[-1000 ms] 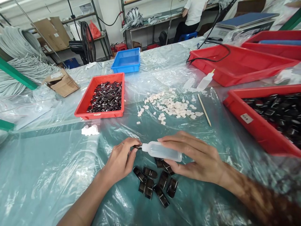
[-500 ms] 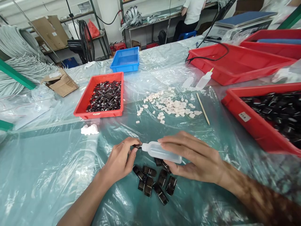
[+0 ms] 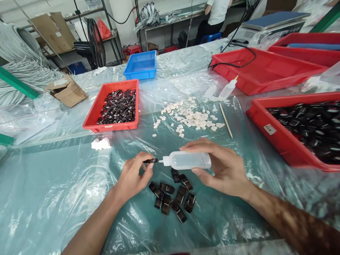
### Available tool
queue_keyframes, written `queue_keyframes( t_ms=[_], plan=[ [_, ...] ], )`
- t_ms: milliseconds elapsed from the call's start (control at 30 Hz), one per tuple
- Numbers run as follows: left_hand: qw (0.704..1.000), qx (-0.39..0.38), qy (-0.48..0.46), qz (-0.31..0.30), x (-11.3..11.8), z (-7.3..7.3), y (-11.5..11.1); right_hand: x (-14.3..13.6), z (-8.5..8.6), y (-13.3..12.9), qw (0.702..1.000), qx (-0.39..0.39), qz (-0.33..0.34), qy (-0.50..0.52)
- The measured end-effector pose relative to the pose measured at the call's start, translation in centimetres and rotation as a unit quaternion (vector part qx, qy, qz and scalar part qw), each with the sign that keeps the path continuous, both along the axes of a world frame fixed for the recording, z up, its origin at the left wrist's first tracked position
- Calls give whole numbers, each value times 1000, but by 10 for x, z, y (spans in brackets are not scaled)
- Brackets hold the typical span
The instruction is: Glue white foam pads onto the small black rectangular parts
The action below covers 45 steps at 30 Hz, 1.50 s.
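Note:
My left hand (image 3: 136,172) pinches a small black plastic part (image 3: 150,160) between thumb and fingers. My right hand (image 3: 223,166) is wrapped round a translucent squeeze bottle (image 3: 190,160), which lies nearly level in the air. Its thin nozzle points left, a short gap away from the black part. Below the bottle, several loose glossy black parts (image 3: 166,204) lie in a cluster on the plastic-covered table (image 3: 66,198).
Small white pieces (image 3: 198,119) are scattered ahead, beside a wooden stick (image 3: 226,121) and a second bottle (image 3: 228,89). Red trays of black parts stand left (image 3: 90,122) and right (image 3: 281,141). Farther back are a blue tray (image 3: 140,73), a red tray (image 3: 239,83) and a seated person (image 3: 216,16).
The bottle has levelled out and drawn slightly right, so its nozzle now shows apart from the black part. My right hand has risen a little, uncovering more of the loose parts.

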<state>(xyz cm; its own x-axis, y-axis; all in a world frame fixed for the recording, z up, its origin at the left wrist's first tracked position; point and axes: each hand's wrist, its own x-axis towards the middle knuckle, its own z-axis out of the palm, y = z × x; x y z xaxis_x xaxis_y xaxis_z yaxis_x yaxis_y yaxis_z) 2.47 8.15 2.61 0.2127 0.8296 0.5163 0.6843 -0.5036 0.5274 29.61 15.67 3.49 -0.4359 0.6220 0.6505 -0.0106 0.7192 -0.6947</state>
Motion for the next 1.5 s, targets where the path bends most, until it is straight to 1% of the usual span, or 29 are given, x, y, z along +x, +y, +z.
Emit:
queue_keyframes(
  t_ms=[67,167,233,300,400,533,633,833,933,1033,1133,1233,1333,1500],
  plan=[
    [999,9,-29,19,-2,-2,-1,1,0,0,997,-72,22,14],
    [996,-13,-74,48,-5,-3,-1,0,-1,-1,988,-142,57,32],
    [994,-22,-91,55,-5,-1,0,-2,-2,-2,983,-167,72,37],
    [994,-14,-98,50,-5,0,1,-5,-5,-4,979,-183,79,38],
    [993,-14,-105,42,-2,2,3,-8,-7,-6,980,-185,69,31],
    [982,-50,-176,41,1,-1,4,-9,-8,-7,993,-120,16,11],
    [977,-30,-206,39,2,-1,5,-8,-7,-7,997,-72,-17,-11],
    [986,33,-154,48,6,3,5,-8,-8,-7,998,-51,-12,-42],
    [987,57,-142,45,8,3,5,-9,-6,-8,999,-21,-12,-47],
    [989,74,-119,43,7,1,4,-10,-2,-13,996,62,-26,-53],
    [991,84,-95,32,6,0,4,-9,0,-18,984,155,-51,-74],
    [993,90,-77,21,5,0,4,-7,0,-22,970,212,-71,-90],
    [994,86,-68,9,5,0,5,-6,1,-24,965,231,-76,-100],
    [994,89,-62,-14,8,1,5,-5,9,-25,966,220,-87,-104]
  ],
)
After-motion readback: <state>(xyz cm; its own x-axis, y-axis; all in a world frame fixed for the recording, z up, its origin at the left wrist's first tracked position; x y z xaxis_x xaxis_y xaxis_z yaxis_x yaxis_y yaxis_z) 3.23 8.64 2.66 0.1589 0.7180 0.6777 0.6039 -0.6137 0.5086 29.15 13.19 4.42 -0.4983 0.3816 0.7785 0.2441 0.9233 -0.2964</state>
